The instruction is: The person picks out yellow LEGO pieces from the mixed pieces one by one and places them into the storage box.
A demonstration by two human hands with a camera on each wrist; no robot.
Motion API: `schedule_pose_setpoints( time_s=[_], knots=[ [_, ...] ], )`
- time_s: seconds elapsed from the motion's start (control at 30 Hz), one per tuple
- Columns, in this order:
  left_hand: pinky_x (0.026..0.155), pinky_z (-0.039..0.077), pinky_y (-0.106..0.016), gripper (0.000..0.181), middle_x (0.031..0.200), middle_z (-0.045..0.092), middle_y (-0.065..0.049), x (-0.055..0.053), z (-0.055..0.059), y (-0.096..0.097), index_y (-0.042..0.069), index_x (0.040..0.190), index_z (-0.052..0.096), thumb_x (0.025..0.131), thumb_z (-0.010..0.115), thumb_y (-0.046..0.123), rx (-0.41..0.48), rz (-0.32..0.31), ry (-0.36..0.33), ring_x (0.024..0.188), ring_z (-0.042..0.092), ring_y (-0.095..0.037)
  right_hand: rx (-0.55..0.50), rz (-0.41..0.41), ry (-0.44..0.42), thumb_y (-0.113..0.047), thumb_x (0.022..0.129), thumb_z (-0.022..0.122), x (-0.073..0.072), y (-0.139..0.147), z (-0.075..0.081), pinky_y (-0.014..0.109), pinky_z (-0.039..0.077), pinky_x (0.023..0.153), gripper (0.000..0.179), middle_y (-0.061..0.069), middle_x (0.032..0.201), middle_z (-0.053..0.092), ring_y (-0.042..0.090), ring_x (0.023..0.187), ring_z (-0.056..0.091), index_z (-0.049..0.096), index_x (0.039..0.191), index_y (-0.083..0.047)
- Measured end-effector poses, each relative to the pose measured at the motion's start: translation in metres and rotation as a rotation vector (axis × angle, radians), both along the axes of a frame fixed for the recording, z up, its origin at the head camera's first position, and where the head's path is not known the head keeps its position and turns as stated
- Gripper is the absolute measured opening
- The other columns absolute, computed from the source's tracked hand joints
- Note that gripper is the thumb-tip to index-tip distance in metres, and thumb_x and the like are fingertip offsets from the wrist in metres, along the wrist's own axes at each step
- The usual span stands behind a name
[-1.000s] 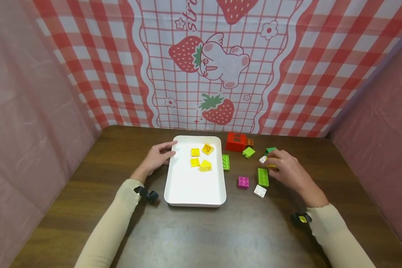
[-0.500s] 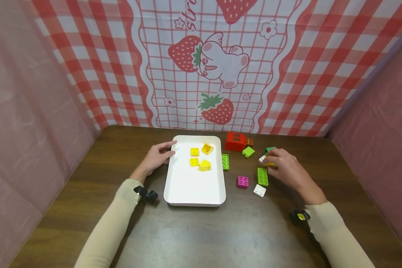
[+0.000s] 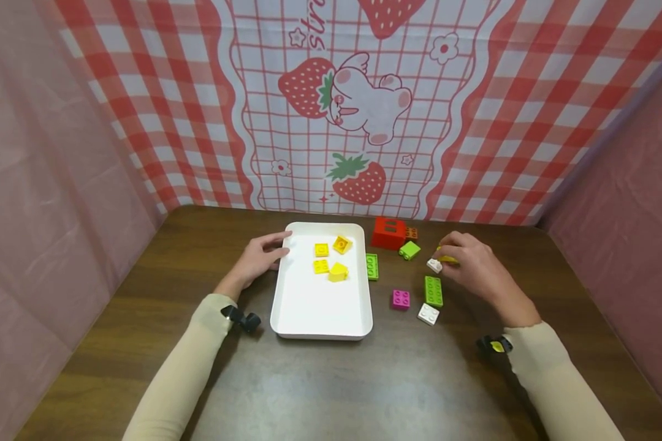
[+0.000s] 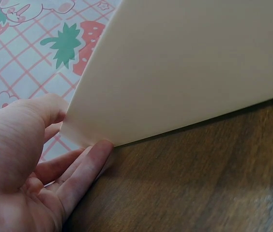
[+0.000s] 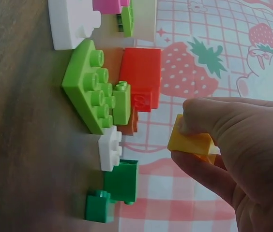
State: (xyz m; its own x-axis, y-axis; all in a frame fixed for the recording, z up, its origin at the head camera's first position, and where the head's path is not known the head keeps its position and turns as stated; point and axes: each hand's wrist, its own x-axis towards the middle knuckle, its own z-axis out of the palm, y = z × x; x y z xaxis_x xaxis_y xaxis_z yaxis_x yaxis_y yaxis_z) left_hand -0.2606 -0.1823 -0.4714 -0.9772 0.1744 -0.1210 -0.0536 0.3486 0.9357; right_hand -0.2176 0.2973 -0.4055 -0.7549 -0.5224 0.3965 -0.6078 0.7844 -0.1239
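Note:
My left hand (image 3: 255,260) holds the left side of a white tray (image 3: 322,318), with fingertips at its rim and others against the outer wall. Inside the tray lie several yellow bricks (image 3: 338,272). In the right wrist view, my right hand (image 5: 252,150) pinches a yellow brick (image 5: 190,141) between thumb and fingers, raised off the table. Close by that hand are a small white brick (image 3: 434,264) and a light green brick (image 3: 433,291) with two rows of studs. Dark green bricks (image 5: 122,181), hidden by the hand in the head view, show in the right wrist view.
Right of the tray stand a red block (image 3: 388,233), an orange brick (image 3: 411,233), a lime brick (image 3: 409,250), a magenta brick (image 3: 401,299) and another white brick (image 3: 428,314). A green brick (image 3: 372,267) lies against the tray's right wall. A strawberry-print cloth (image 3: 358,110) hangs behind.
My right hand has risen slightly away from me with the yellow brick, now covering the dark green bricks in the head view. The left hand and tray stay put.

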Motion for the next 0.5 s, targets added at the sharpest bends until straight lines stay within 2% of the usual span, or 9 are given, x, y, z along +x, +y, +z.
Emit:
schedule_pose_setpoints(
  time_s=[0.5],
  knots=[
    [0.113, 0.064, -0.050, 0.056, 0.173, 0.052, -0.020, -0.0004, -0.0014, -0.0002, 0.020, 0.168, 0.056, 0.113, 0.069, 0.022, -0.002, 0.003, -0.006, 0.137, 0.064, -0.040, -0.006, -0.038, -0.149, 0.002, 0.090, 0.089, -0.0062, -0.0100, -0.0071, 0.060, 0.067, 0.093, 0.020, 0.017, 0.117, 0.074, 0.036, 0.108, 0.068, 0.088, 0.109, -0.005]
  ],
)
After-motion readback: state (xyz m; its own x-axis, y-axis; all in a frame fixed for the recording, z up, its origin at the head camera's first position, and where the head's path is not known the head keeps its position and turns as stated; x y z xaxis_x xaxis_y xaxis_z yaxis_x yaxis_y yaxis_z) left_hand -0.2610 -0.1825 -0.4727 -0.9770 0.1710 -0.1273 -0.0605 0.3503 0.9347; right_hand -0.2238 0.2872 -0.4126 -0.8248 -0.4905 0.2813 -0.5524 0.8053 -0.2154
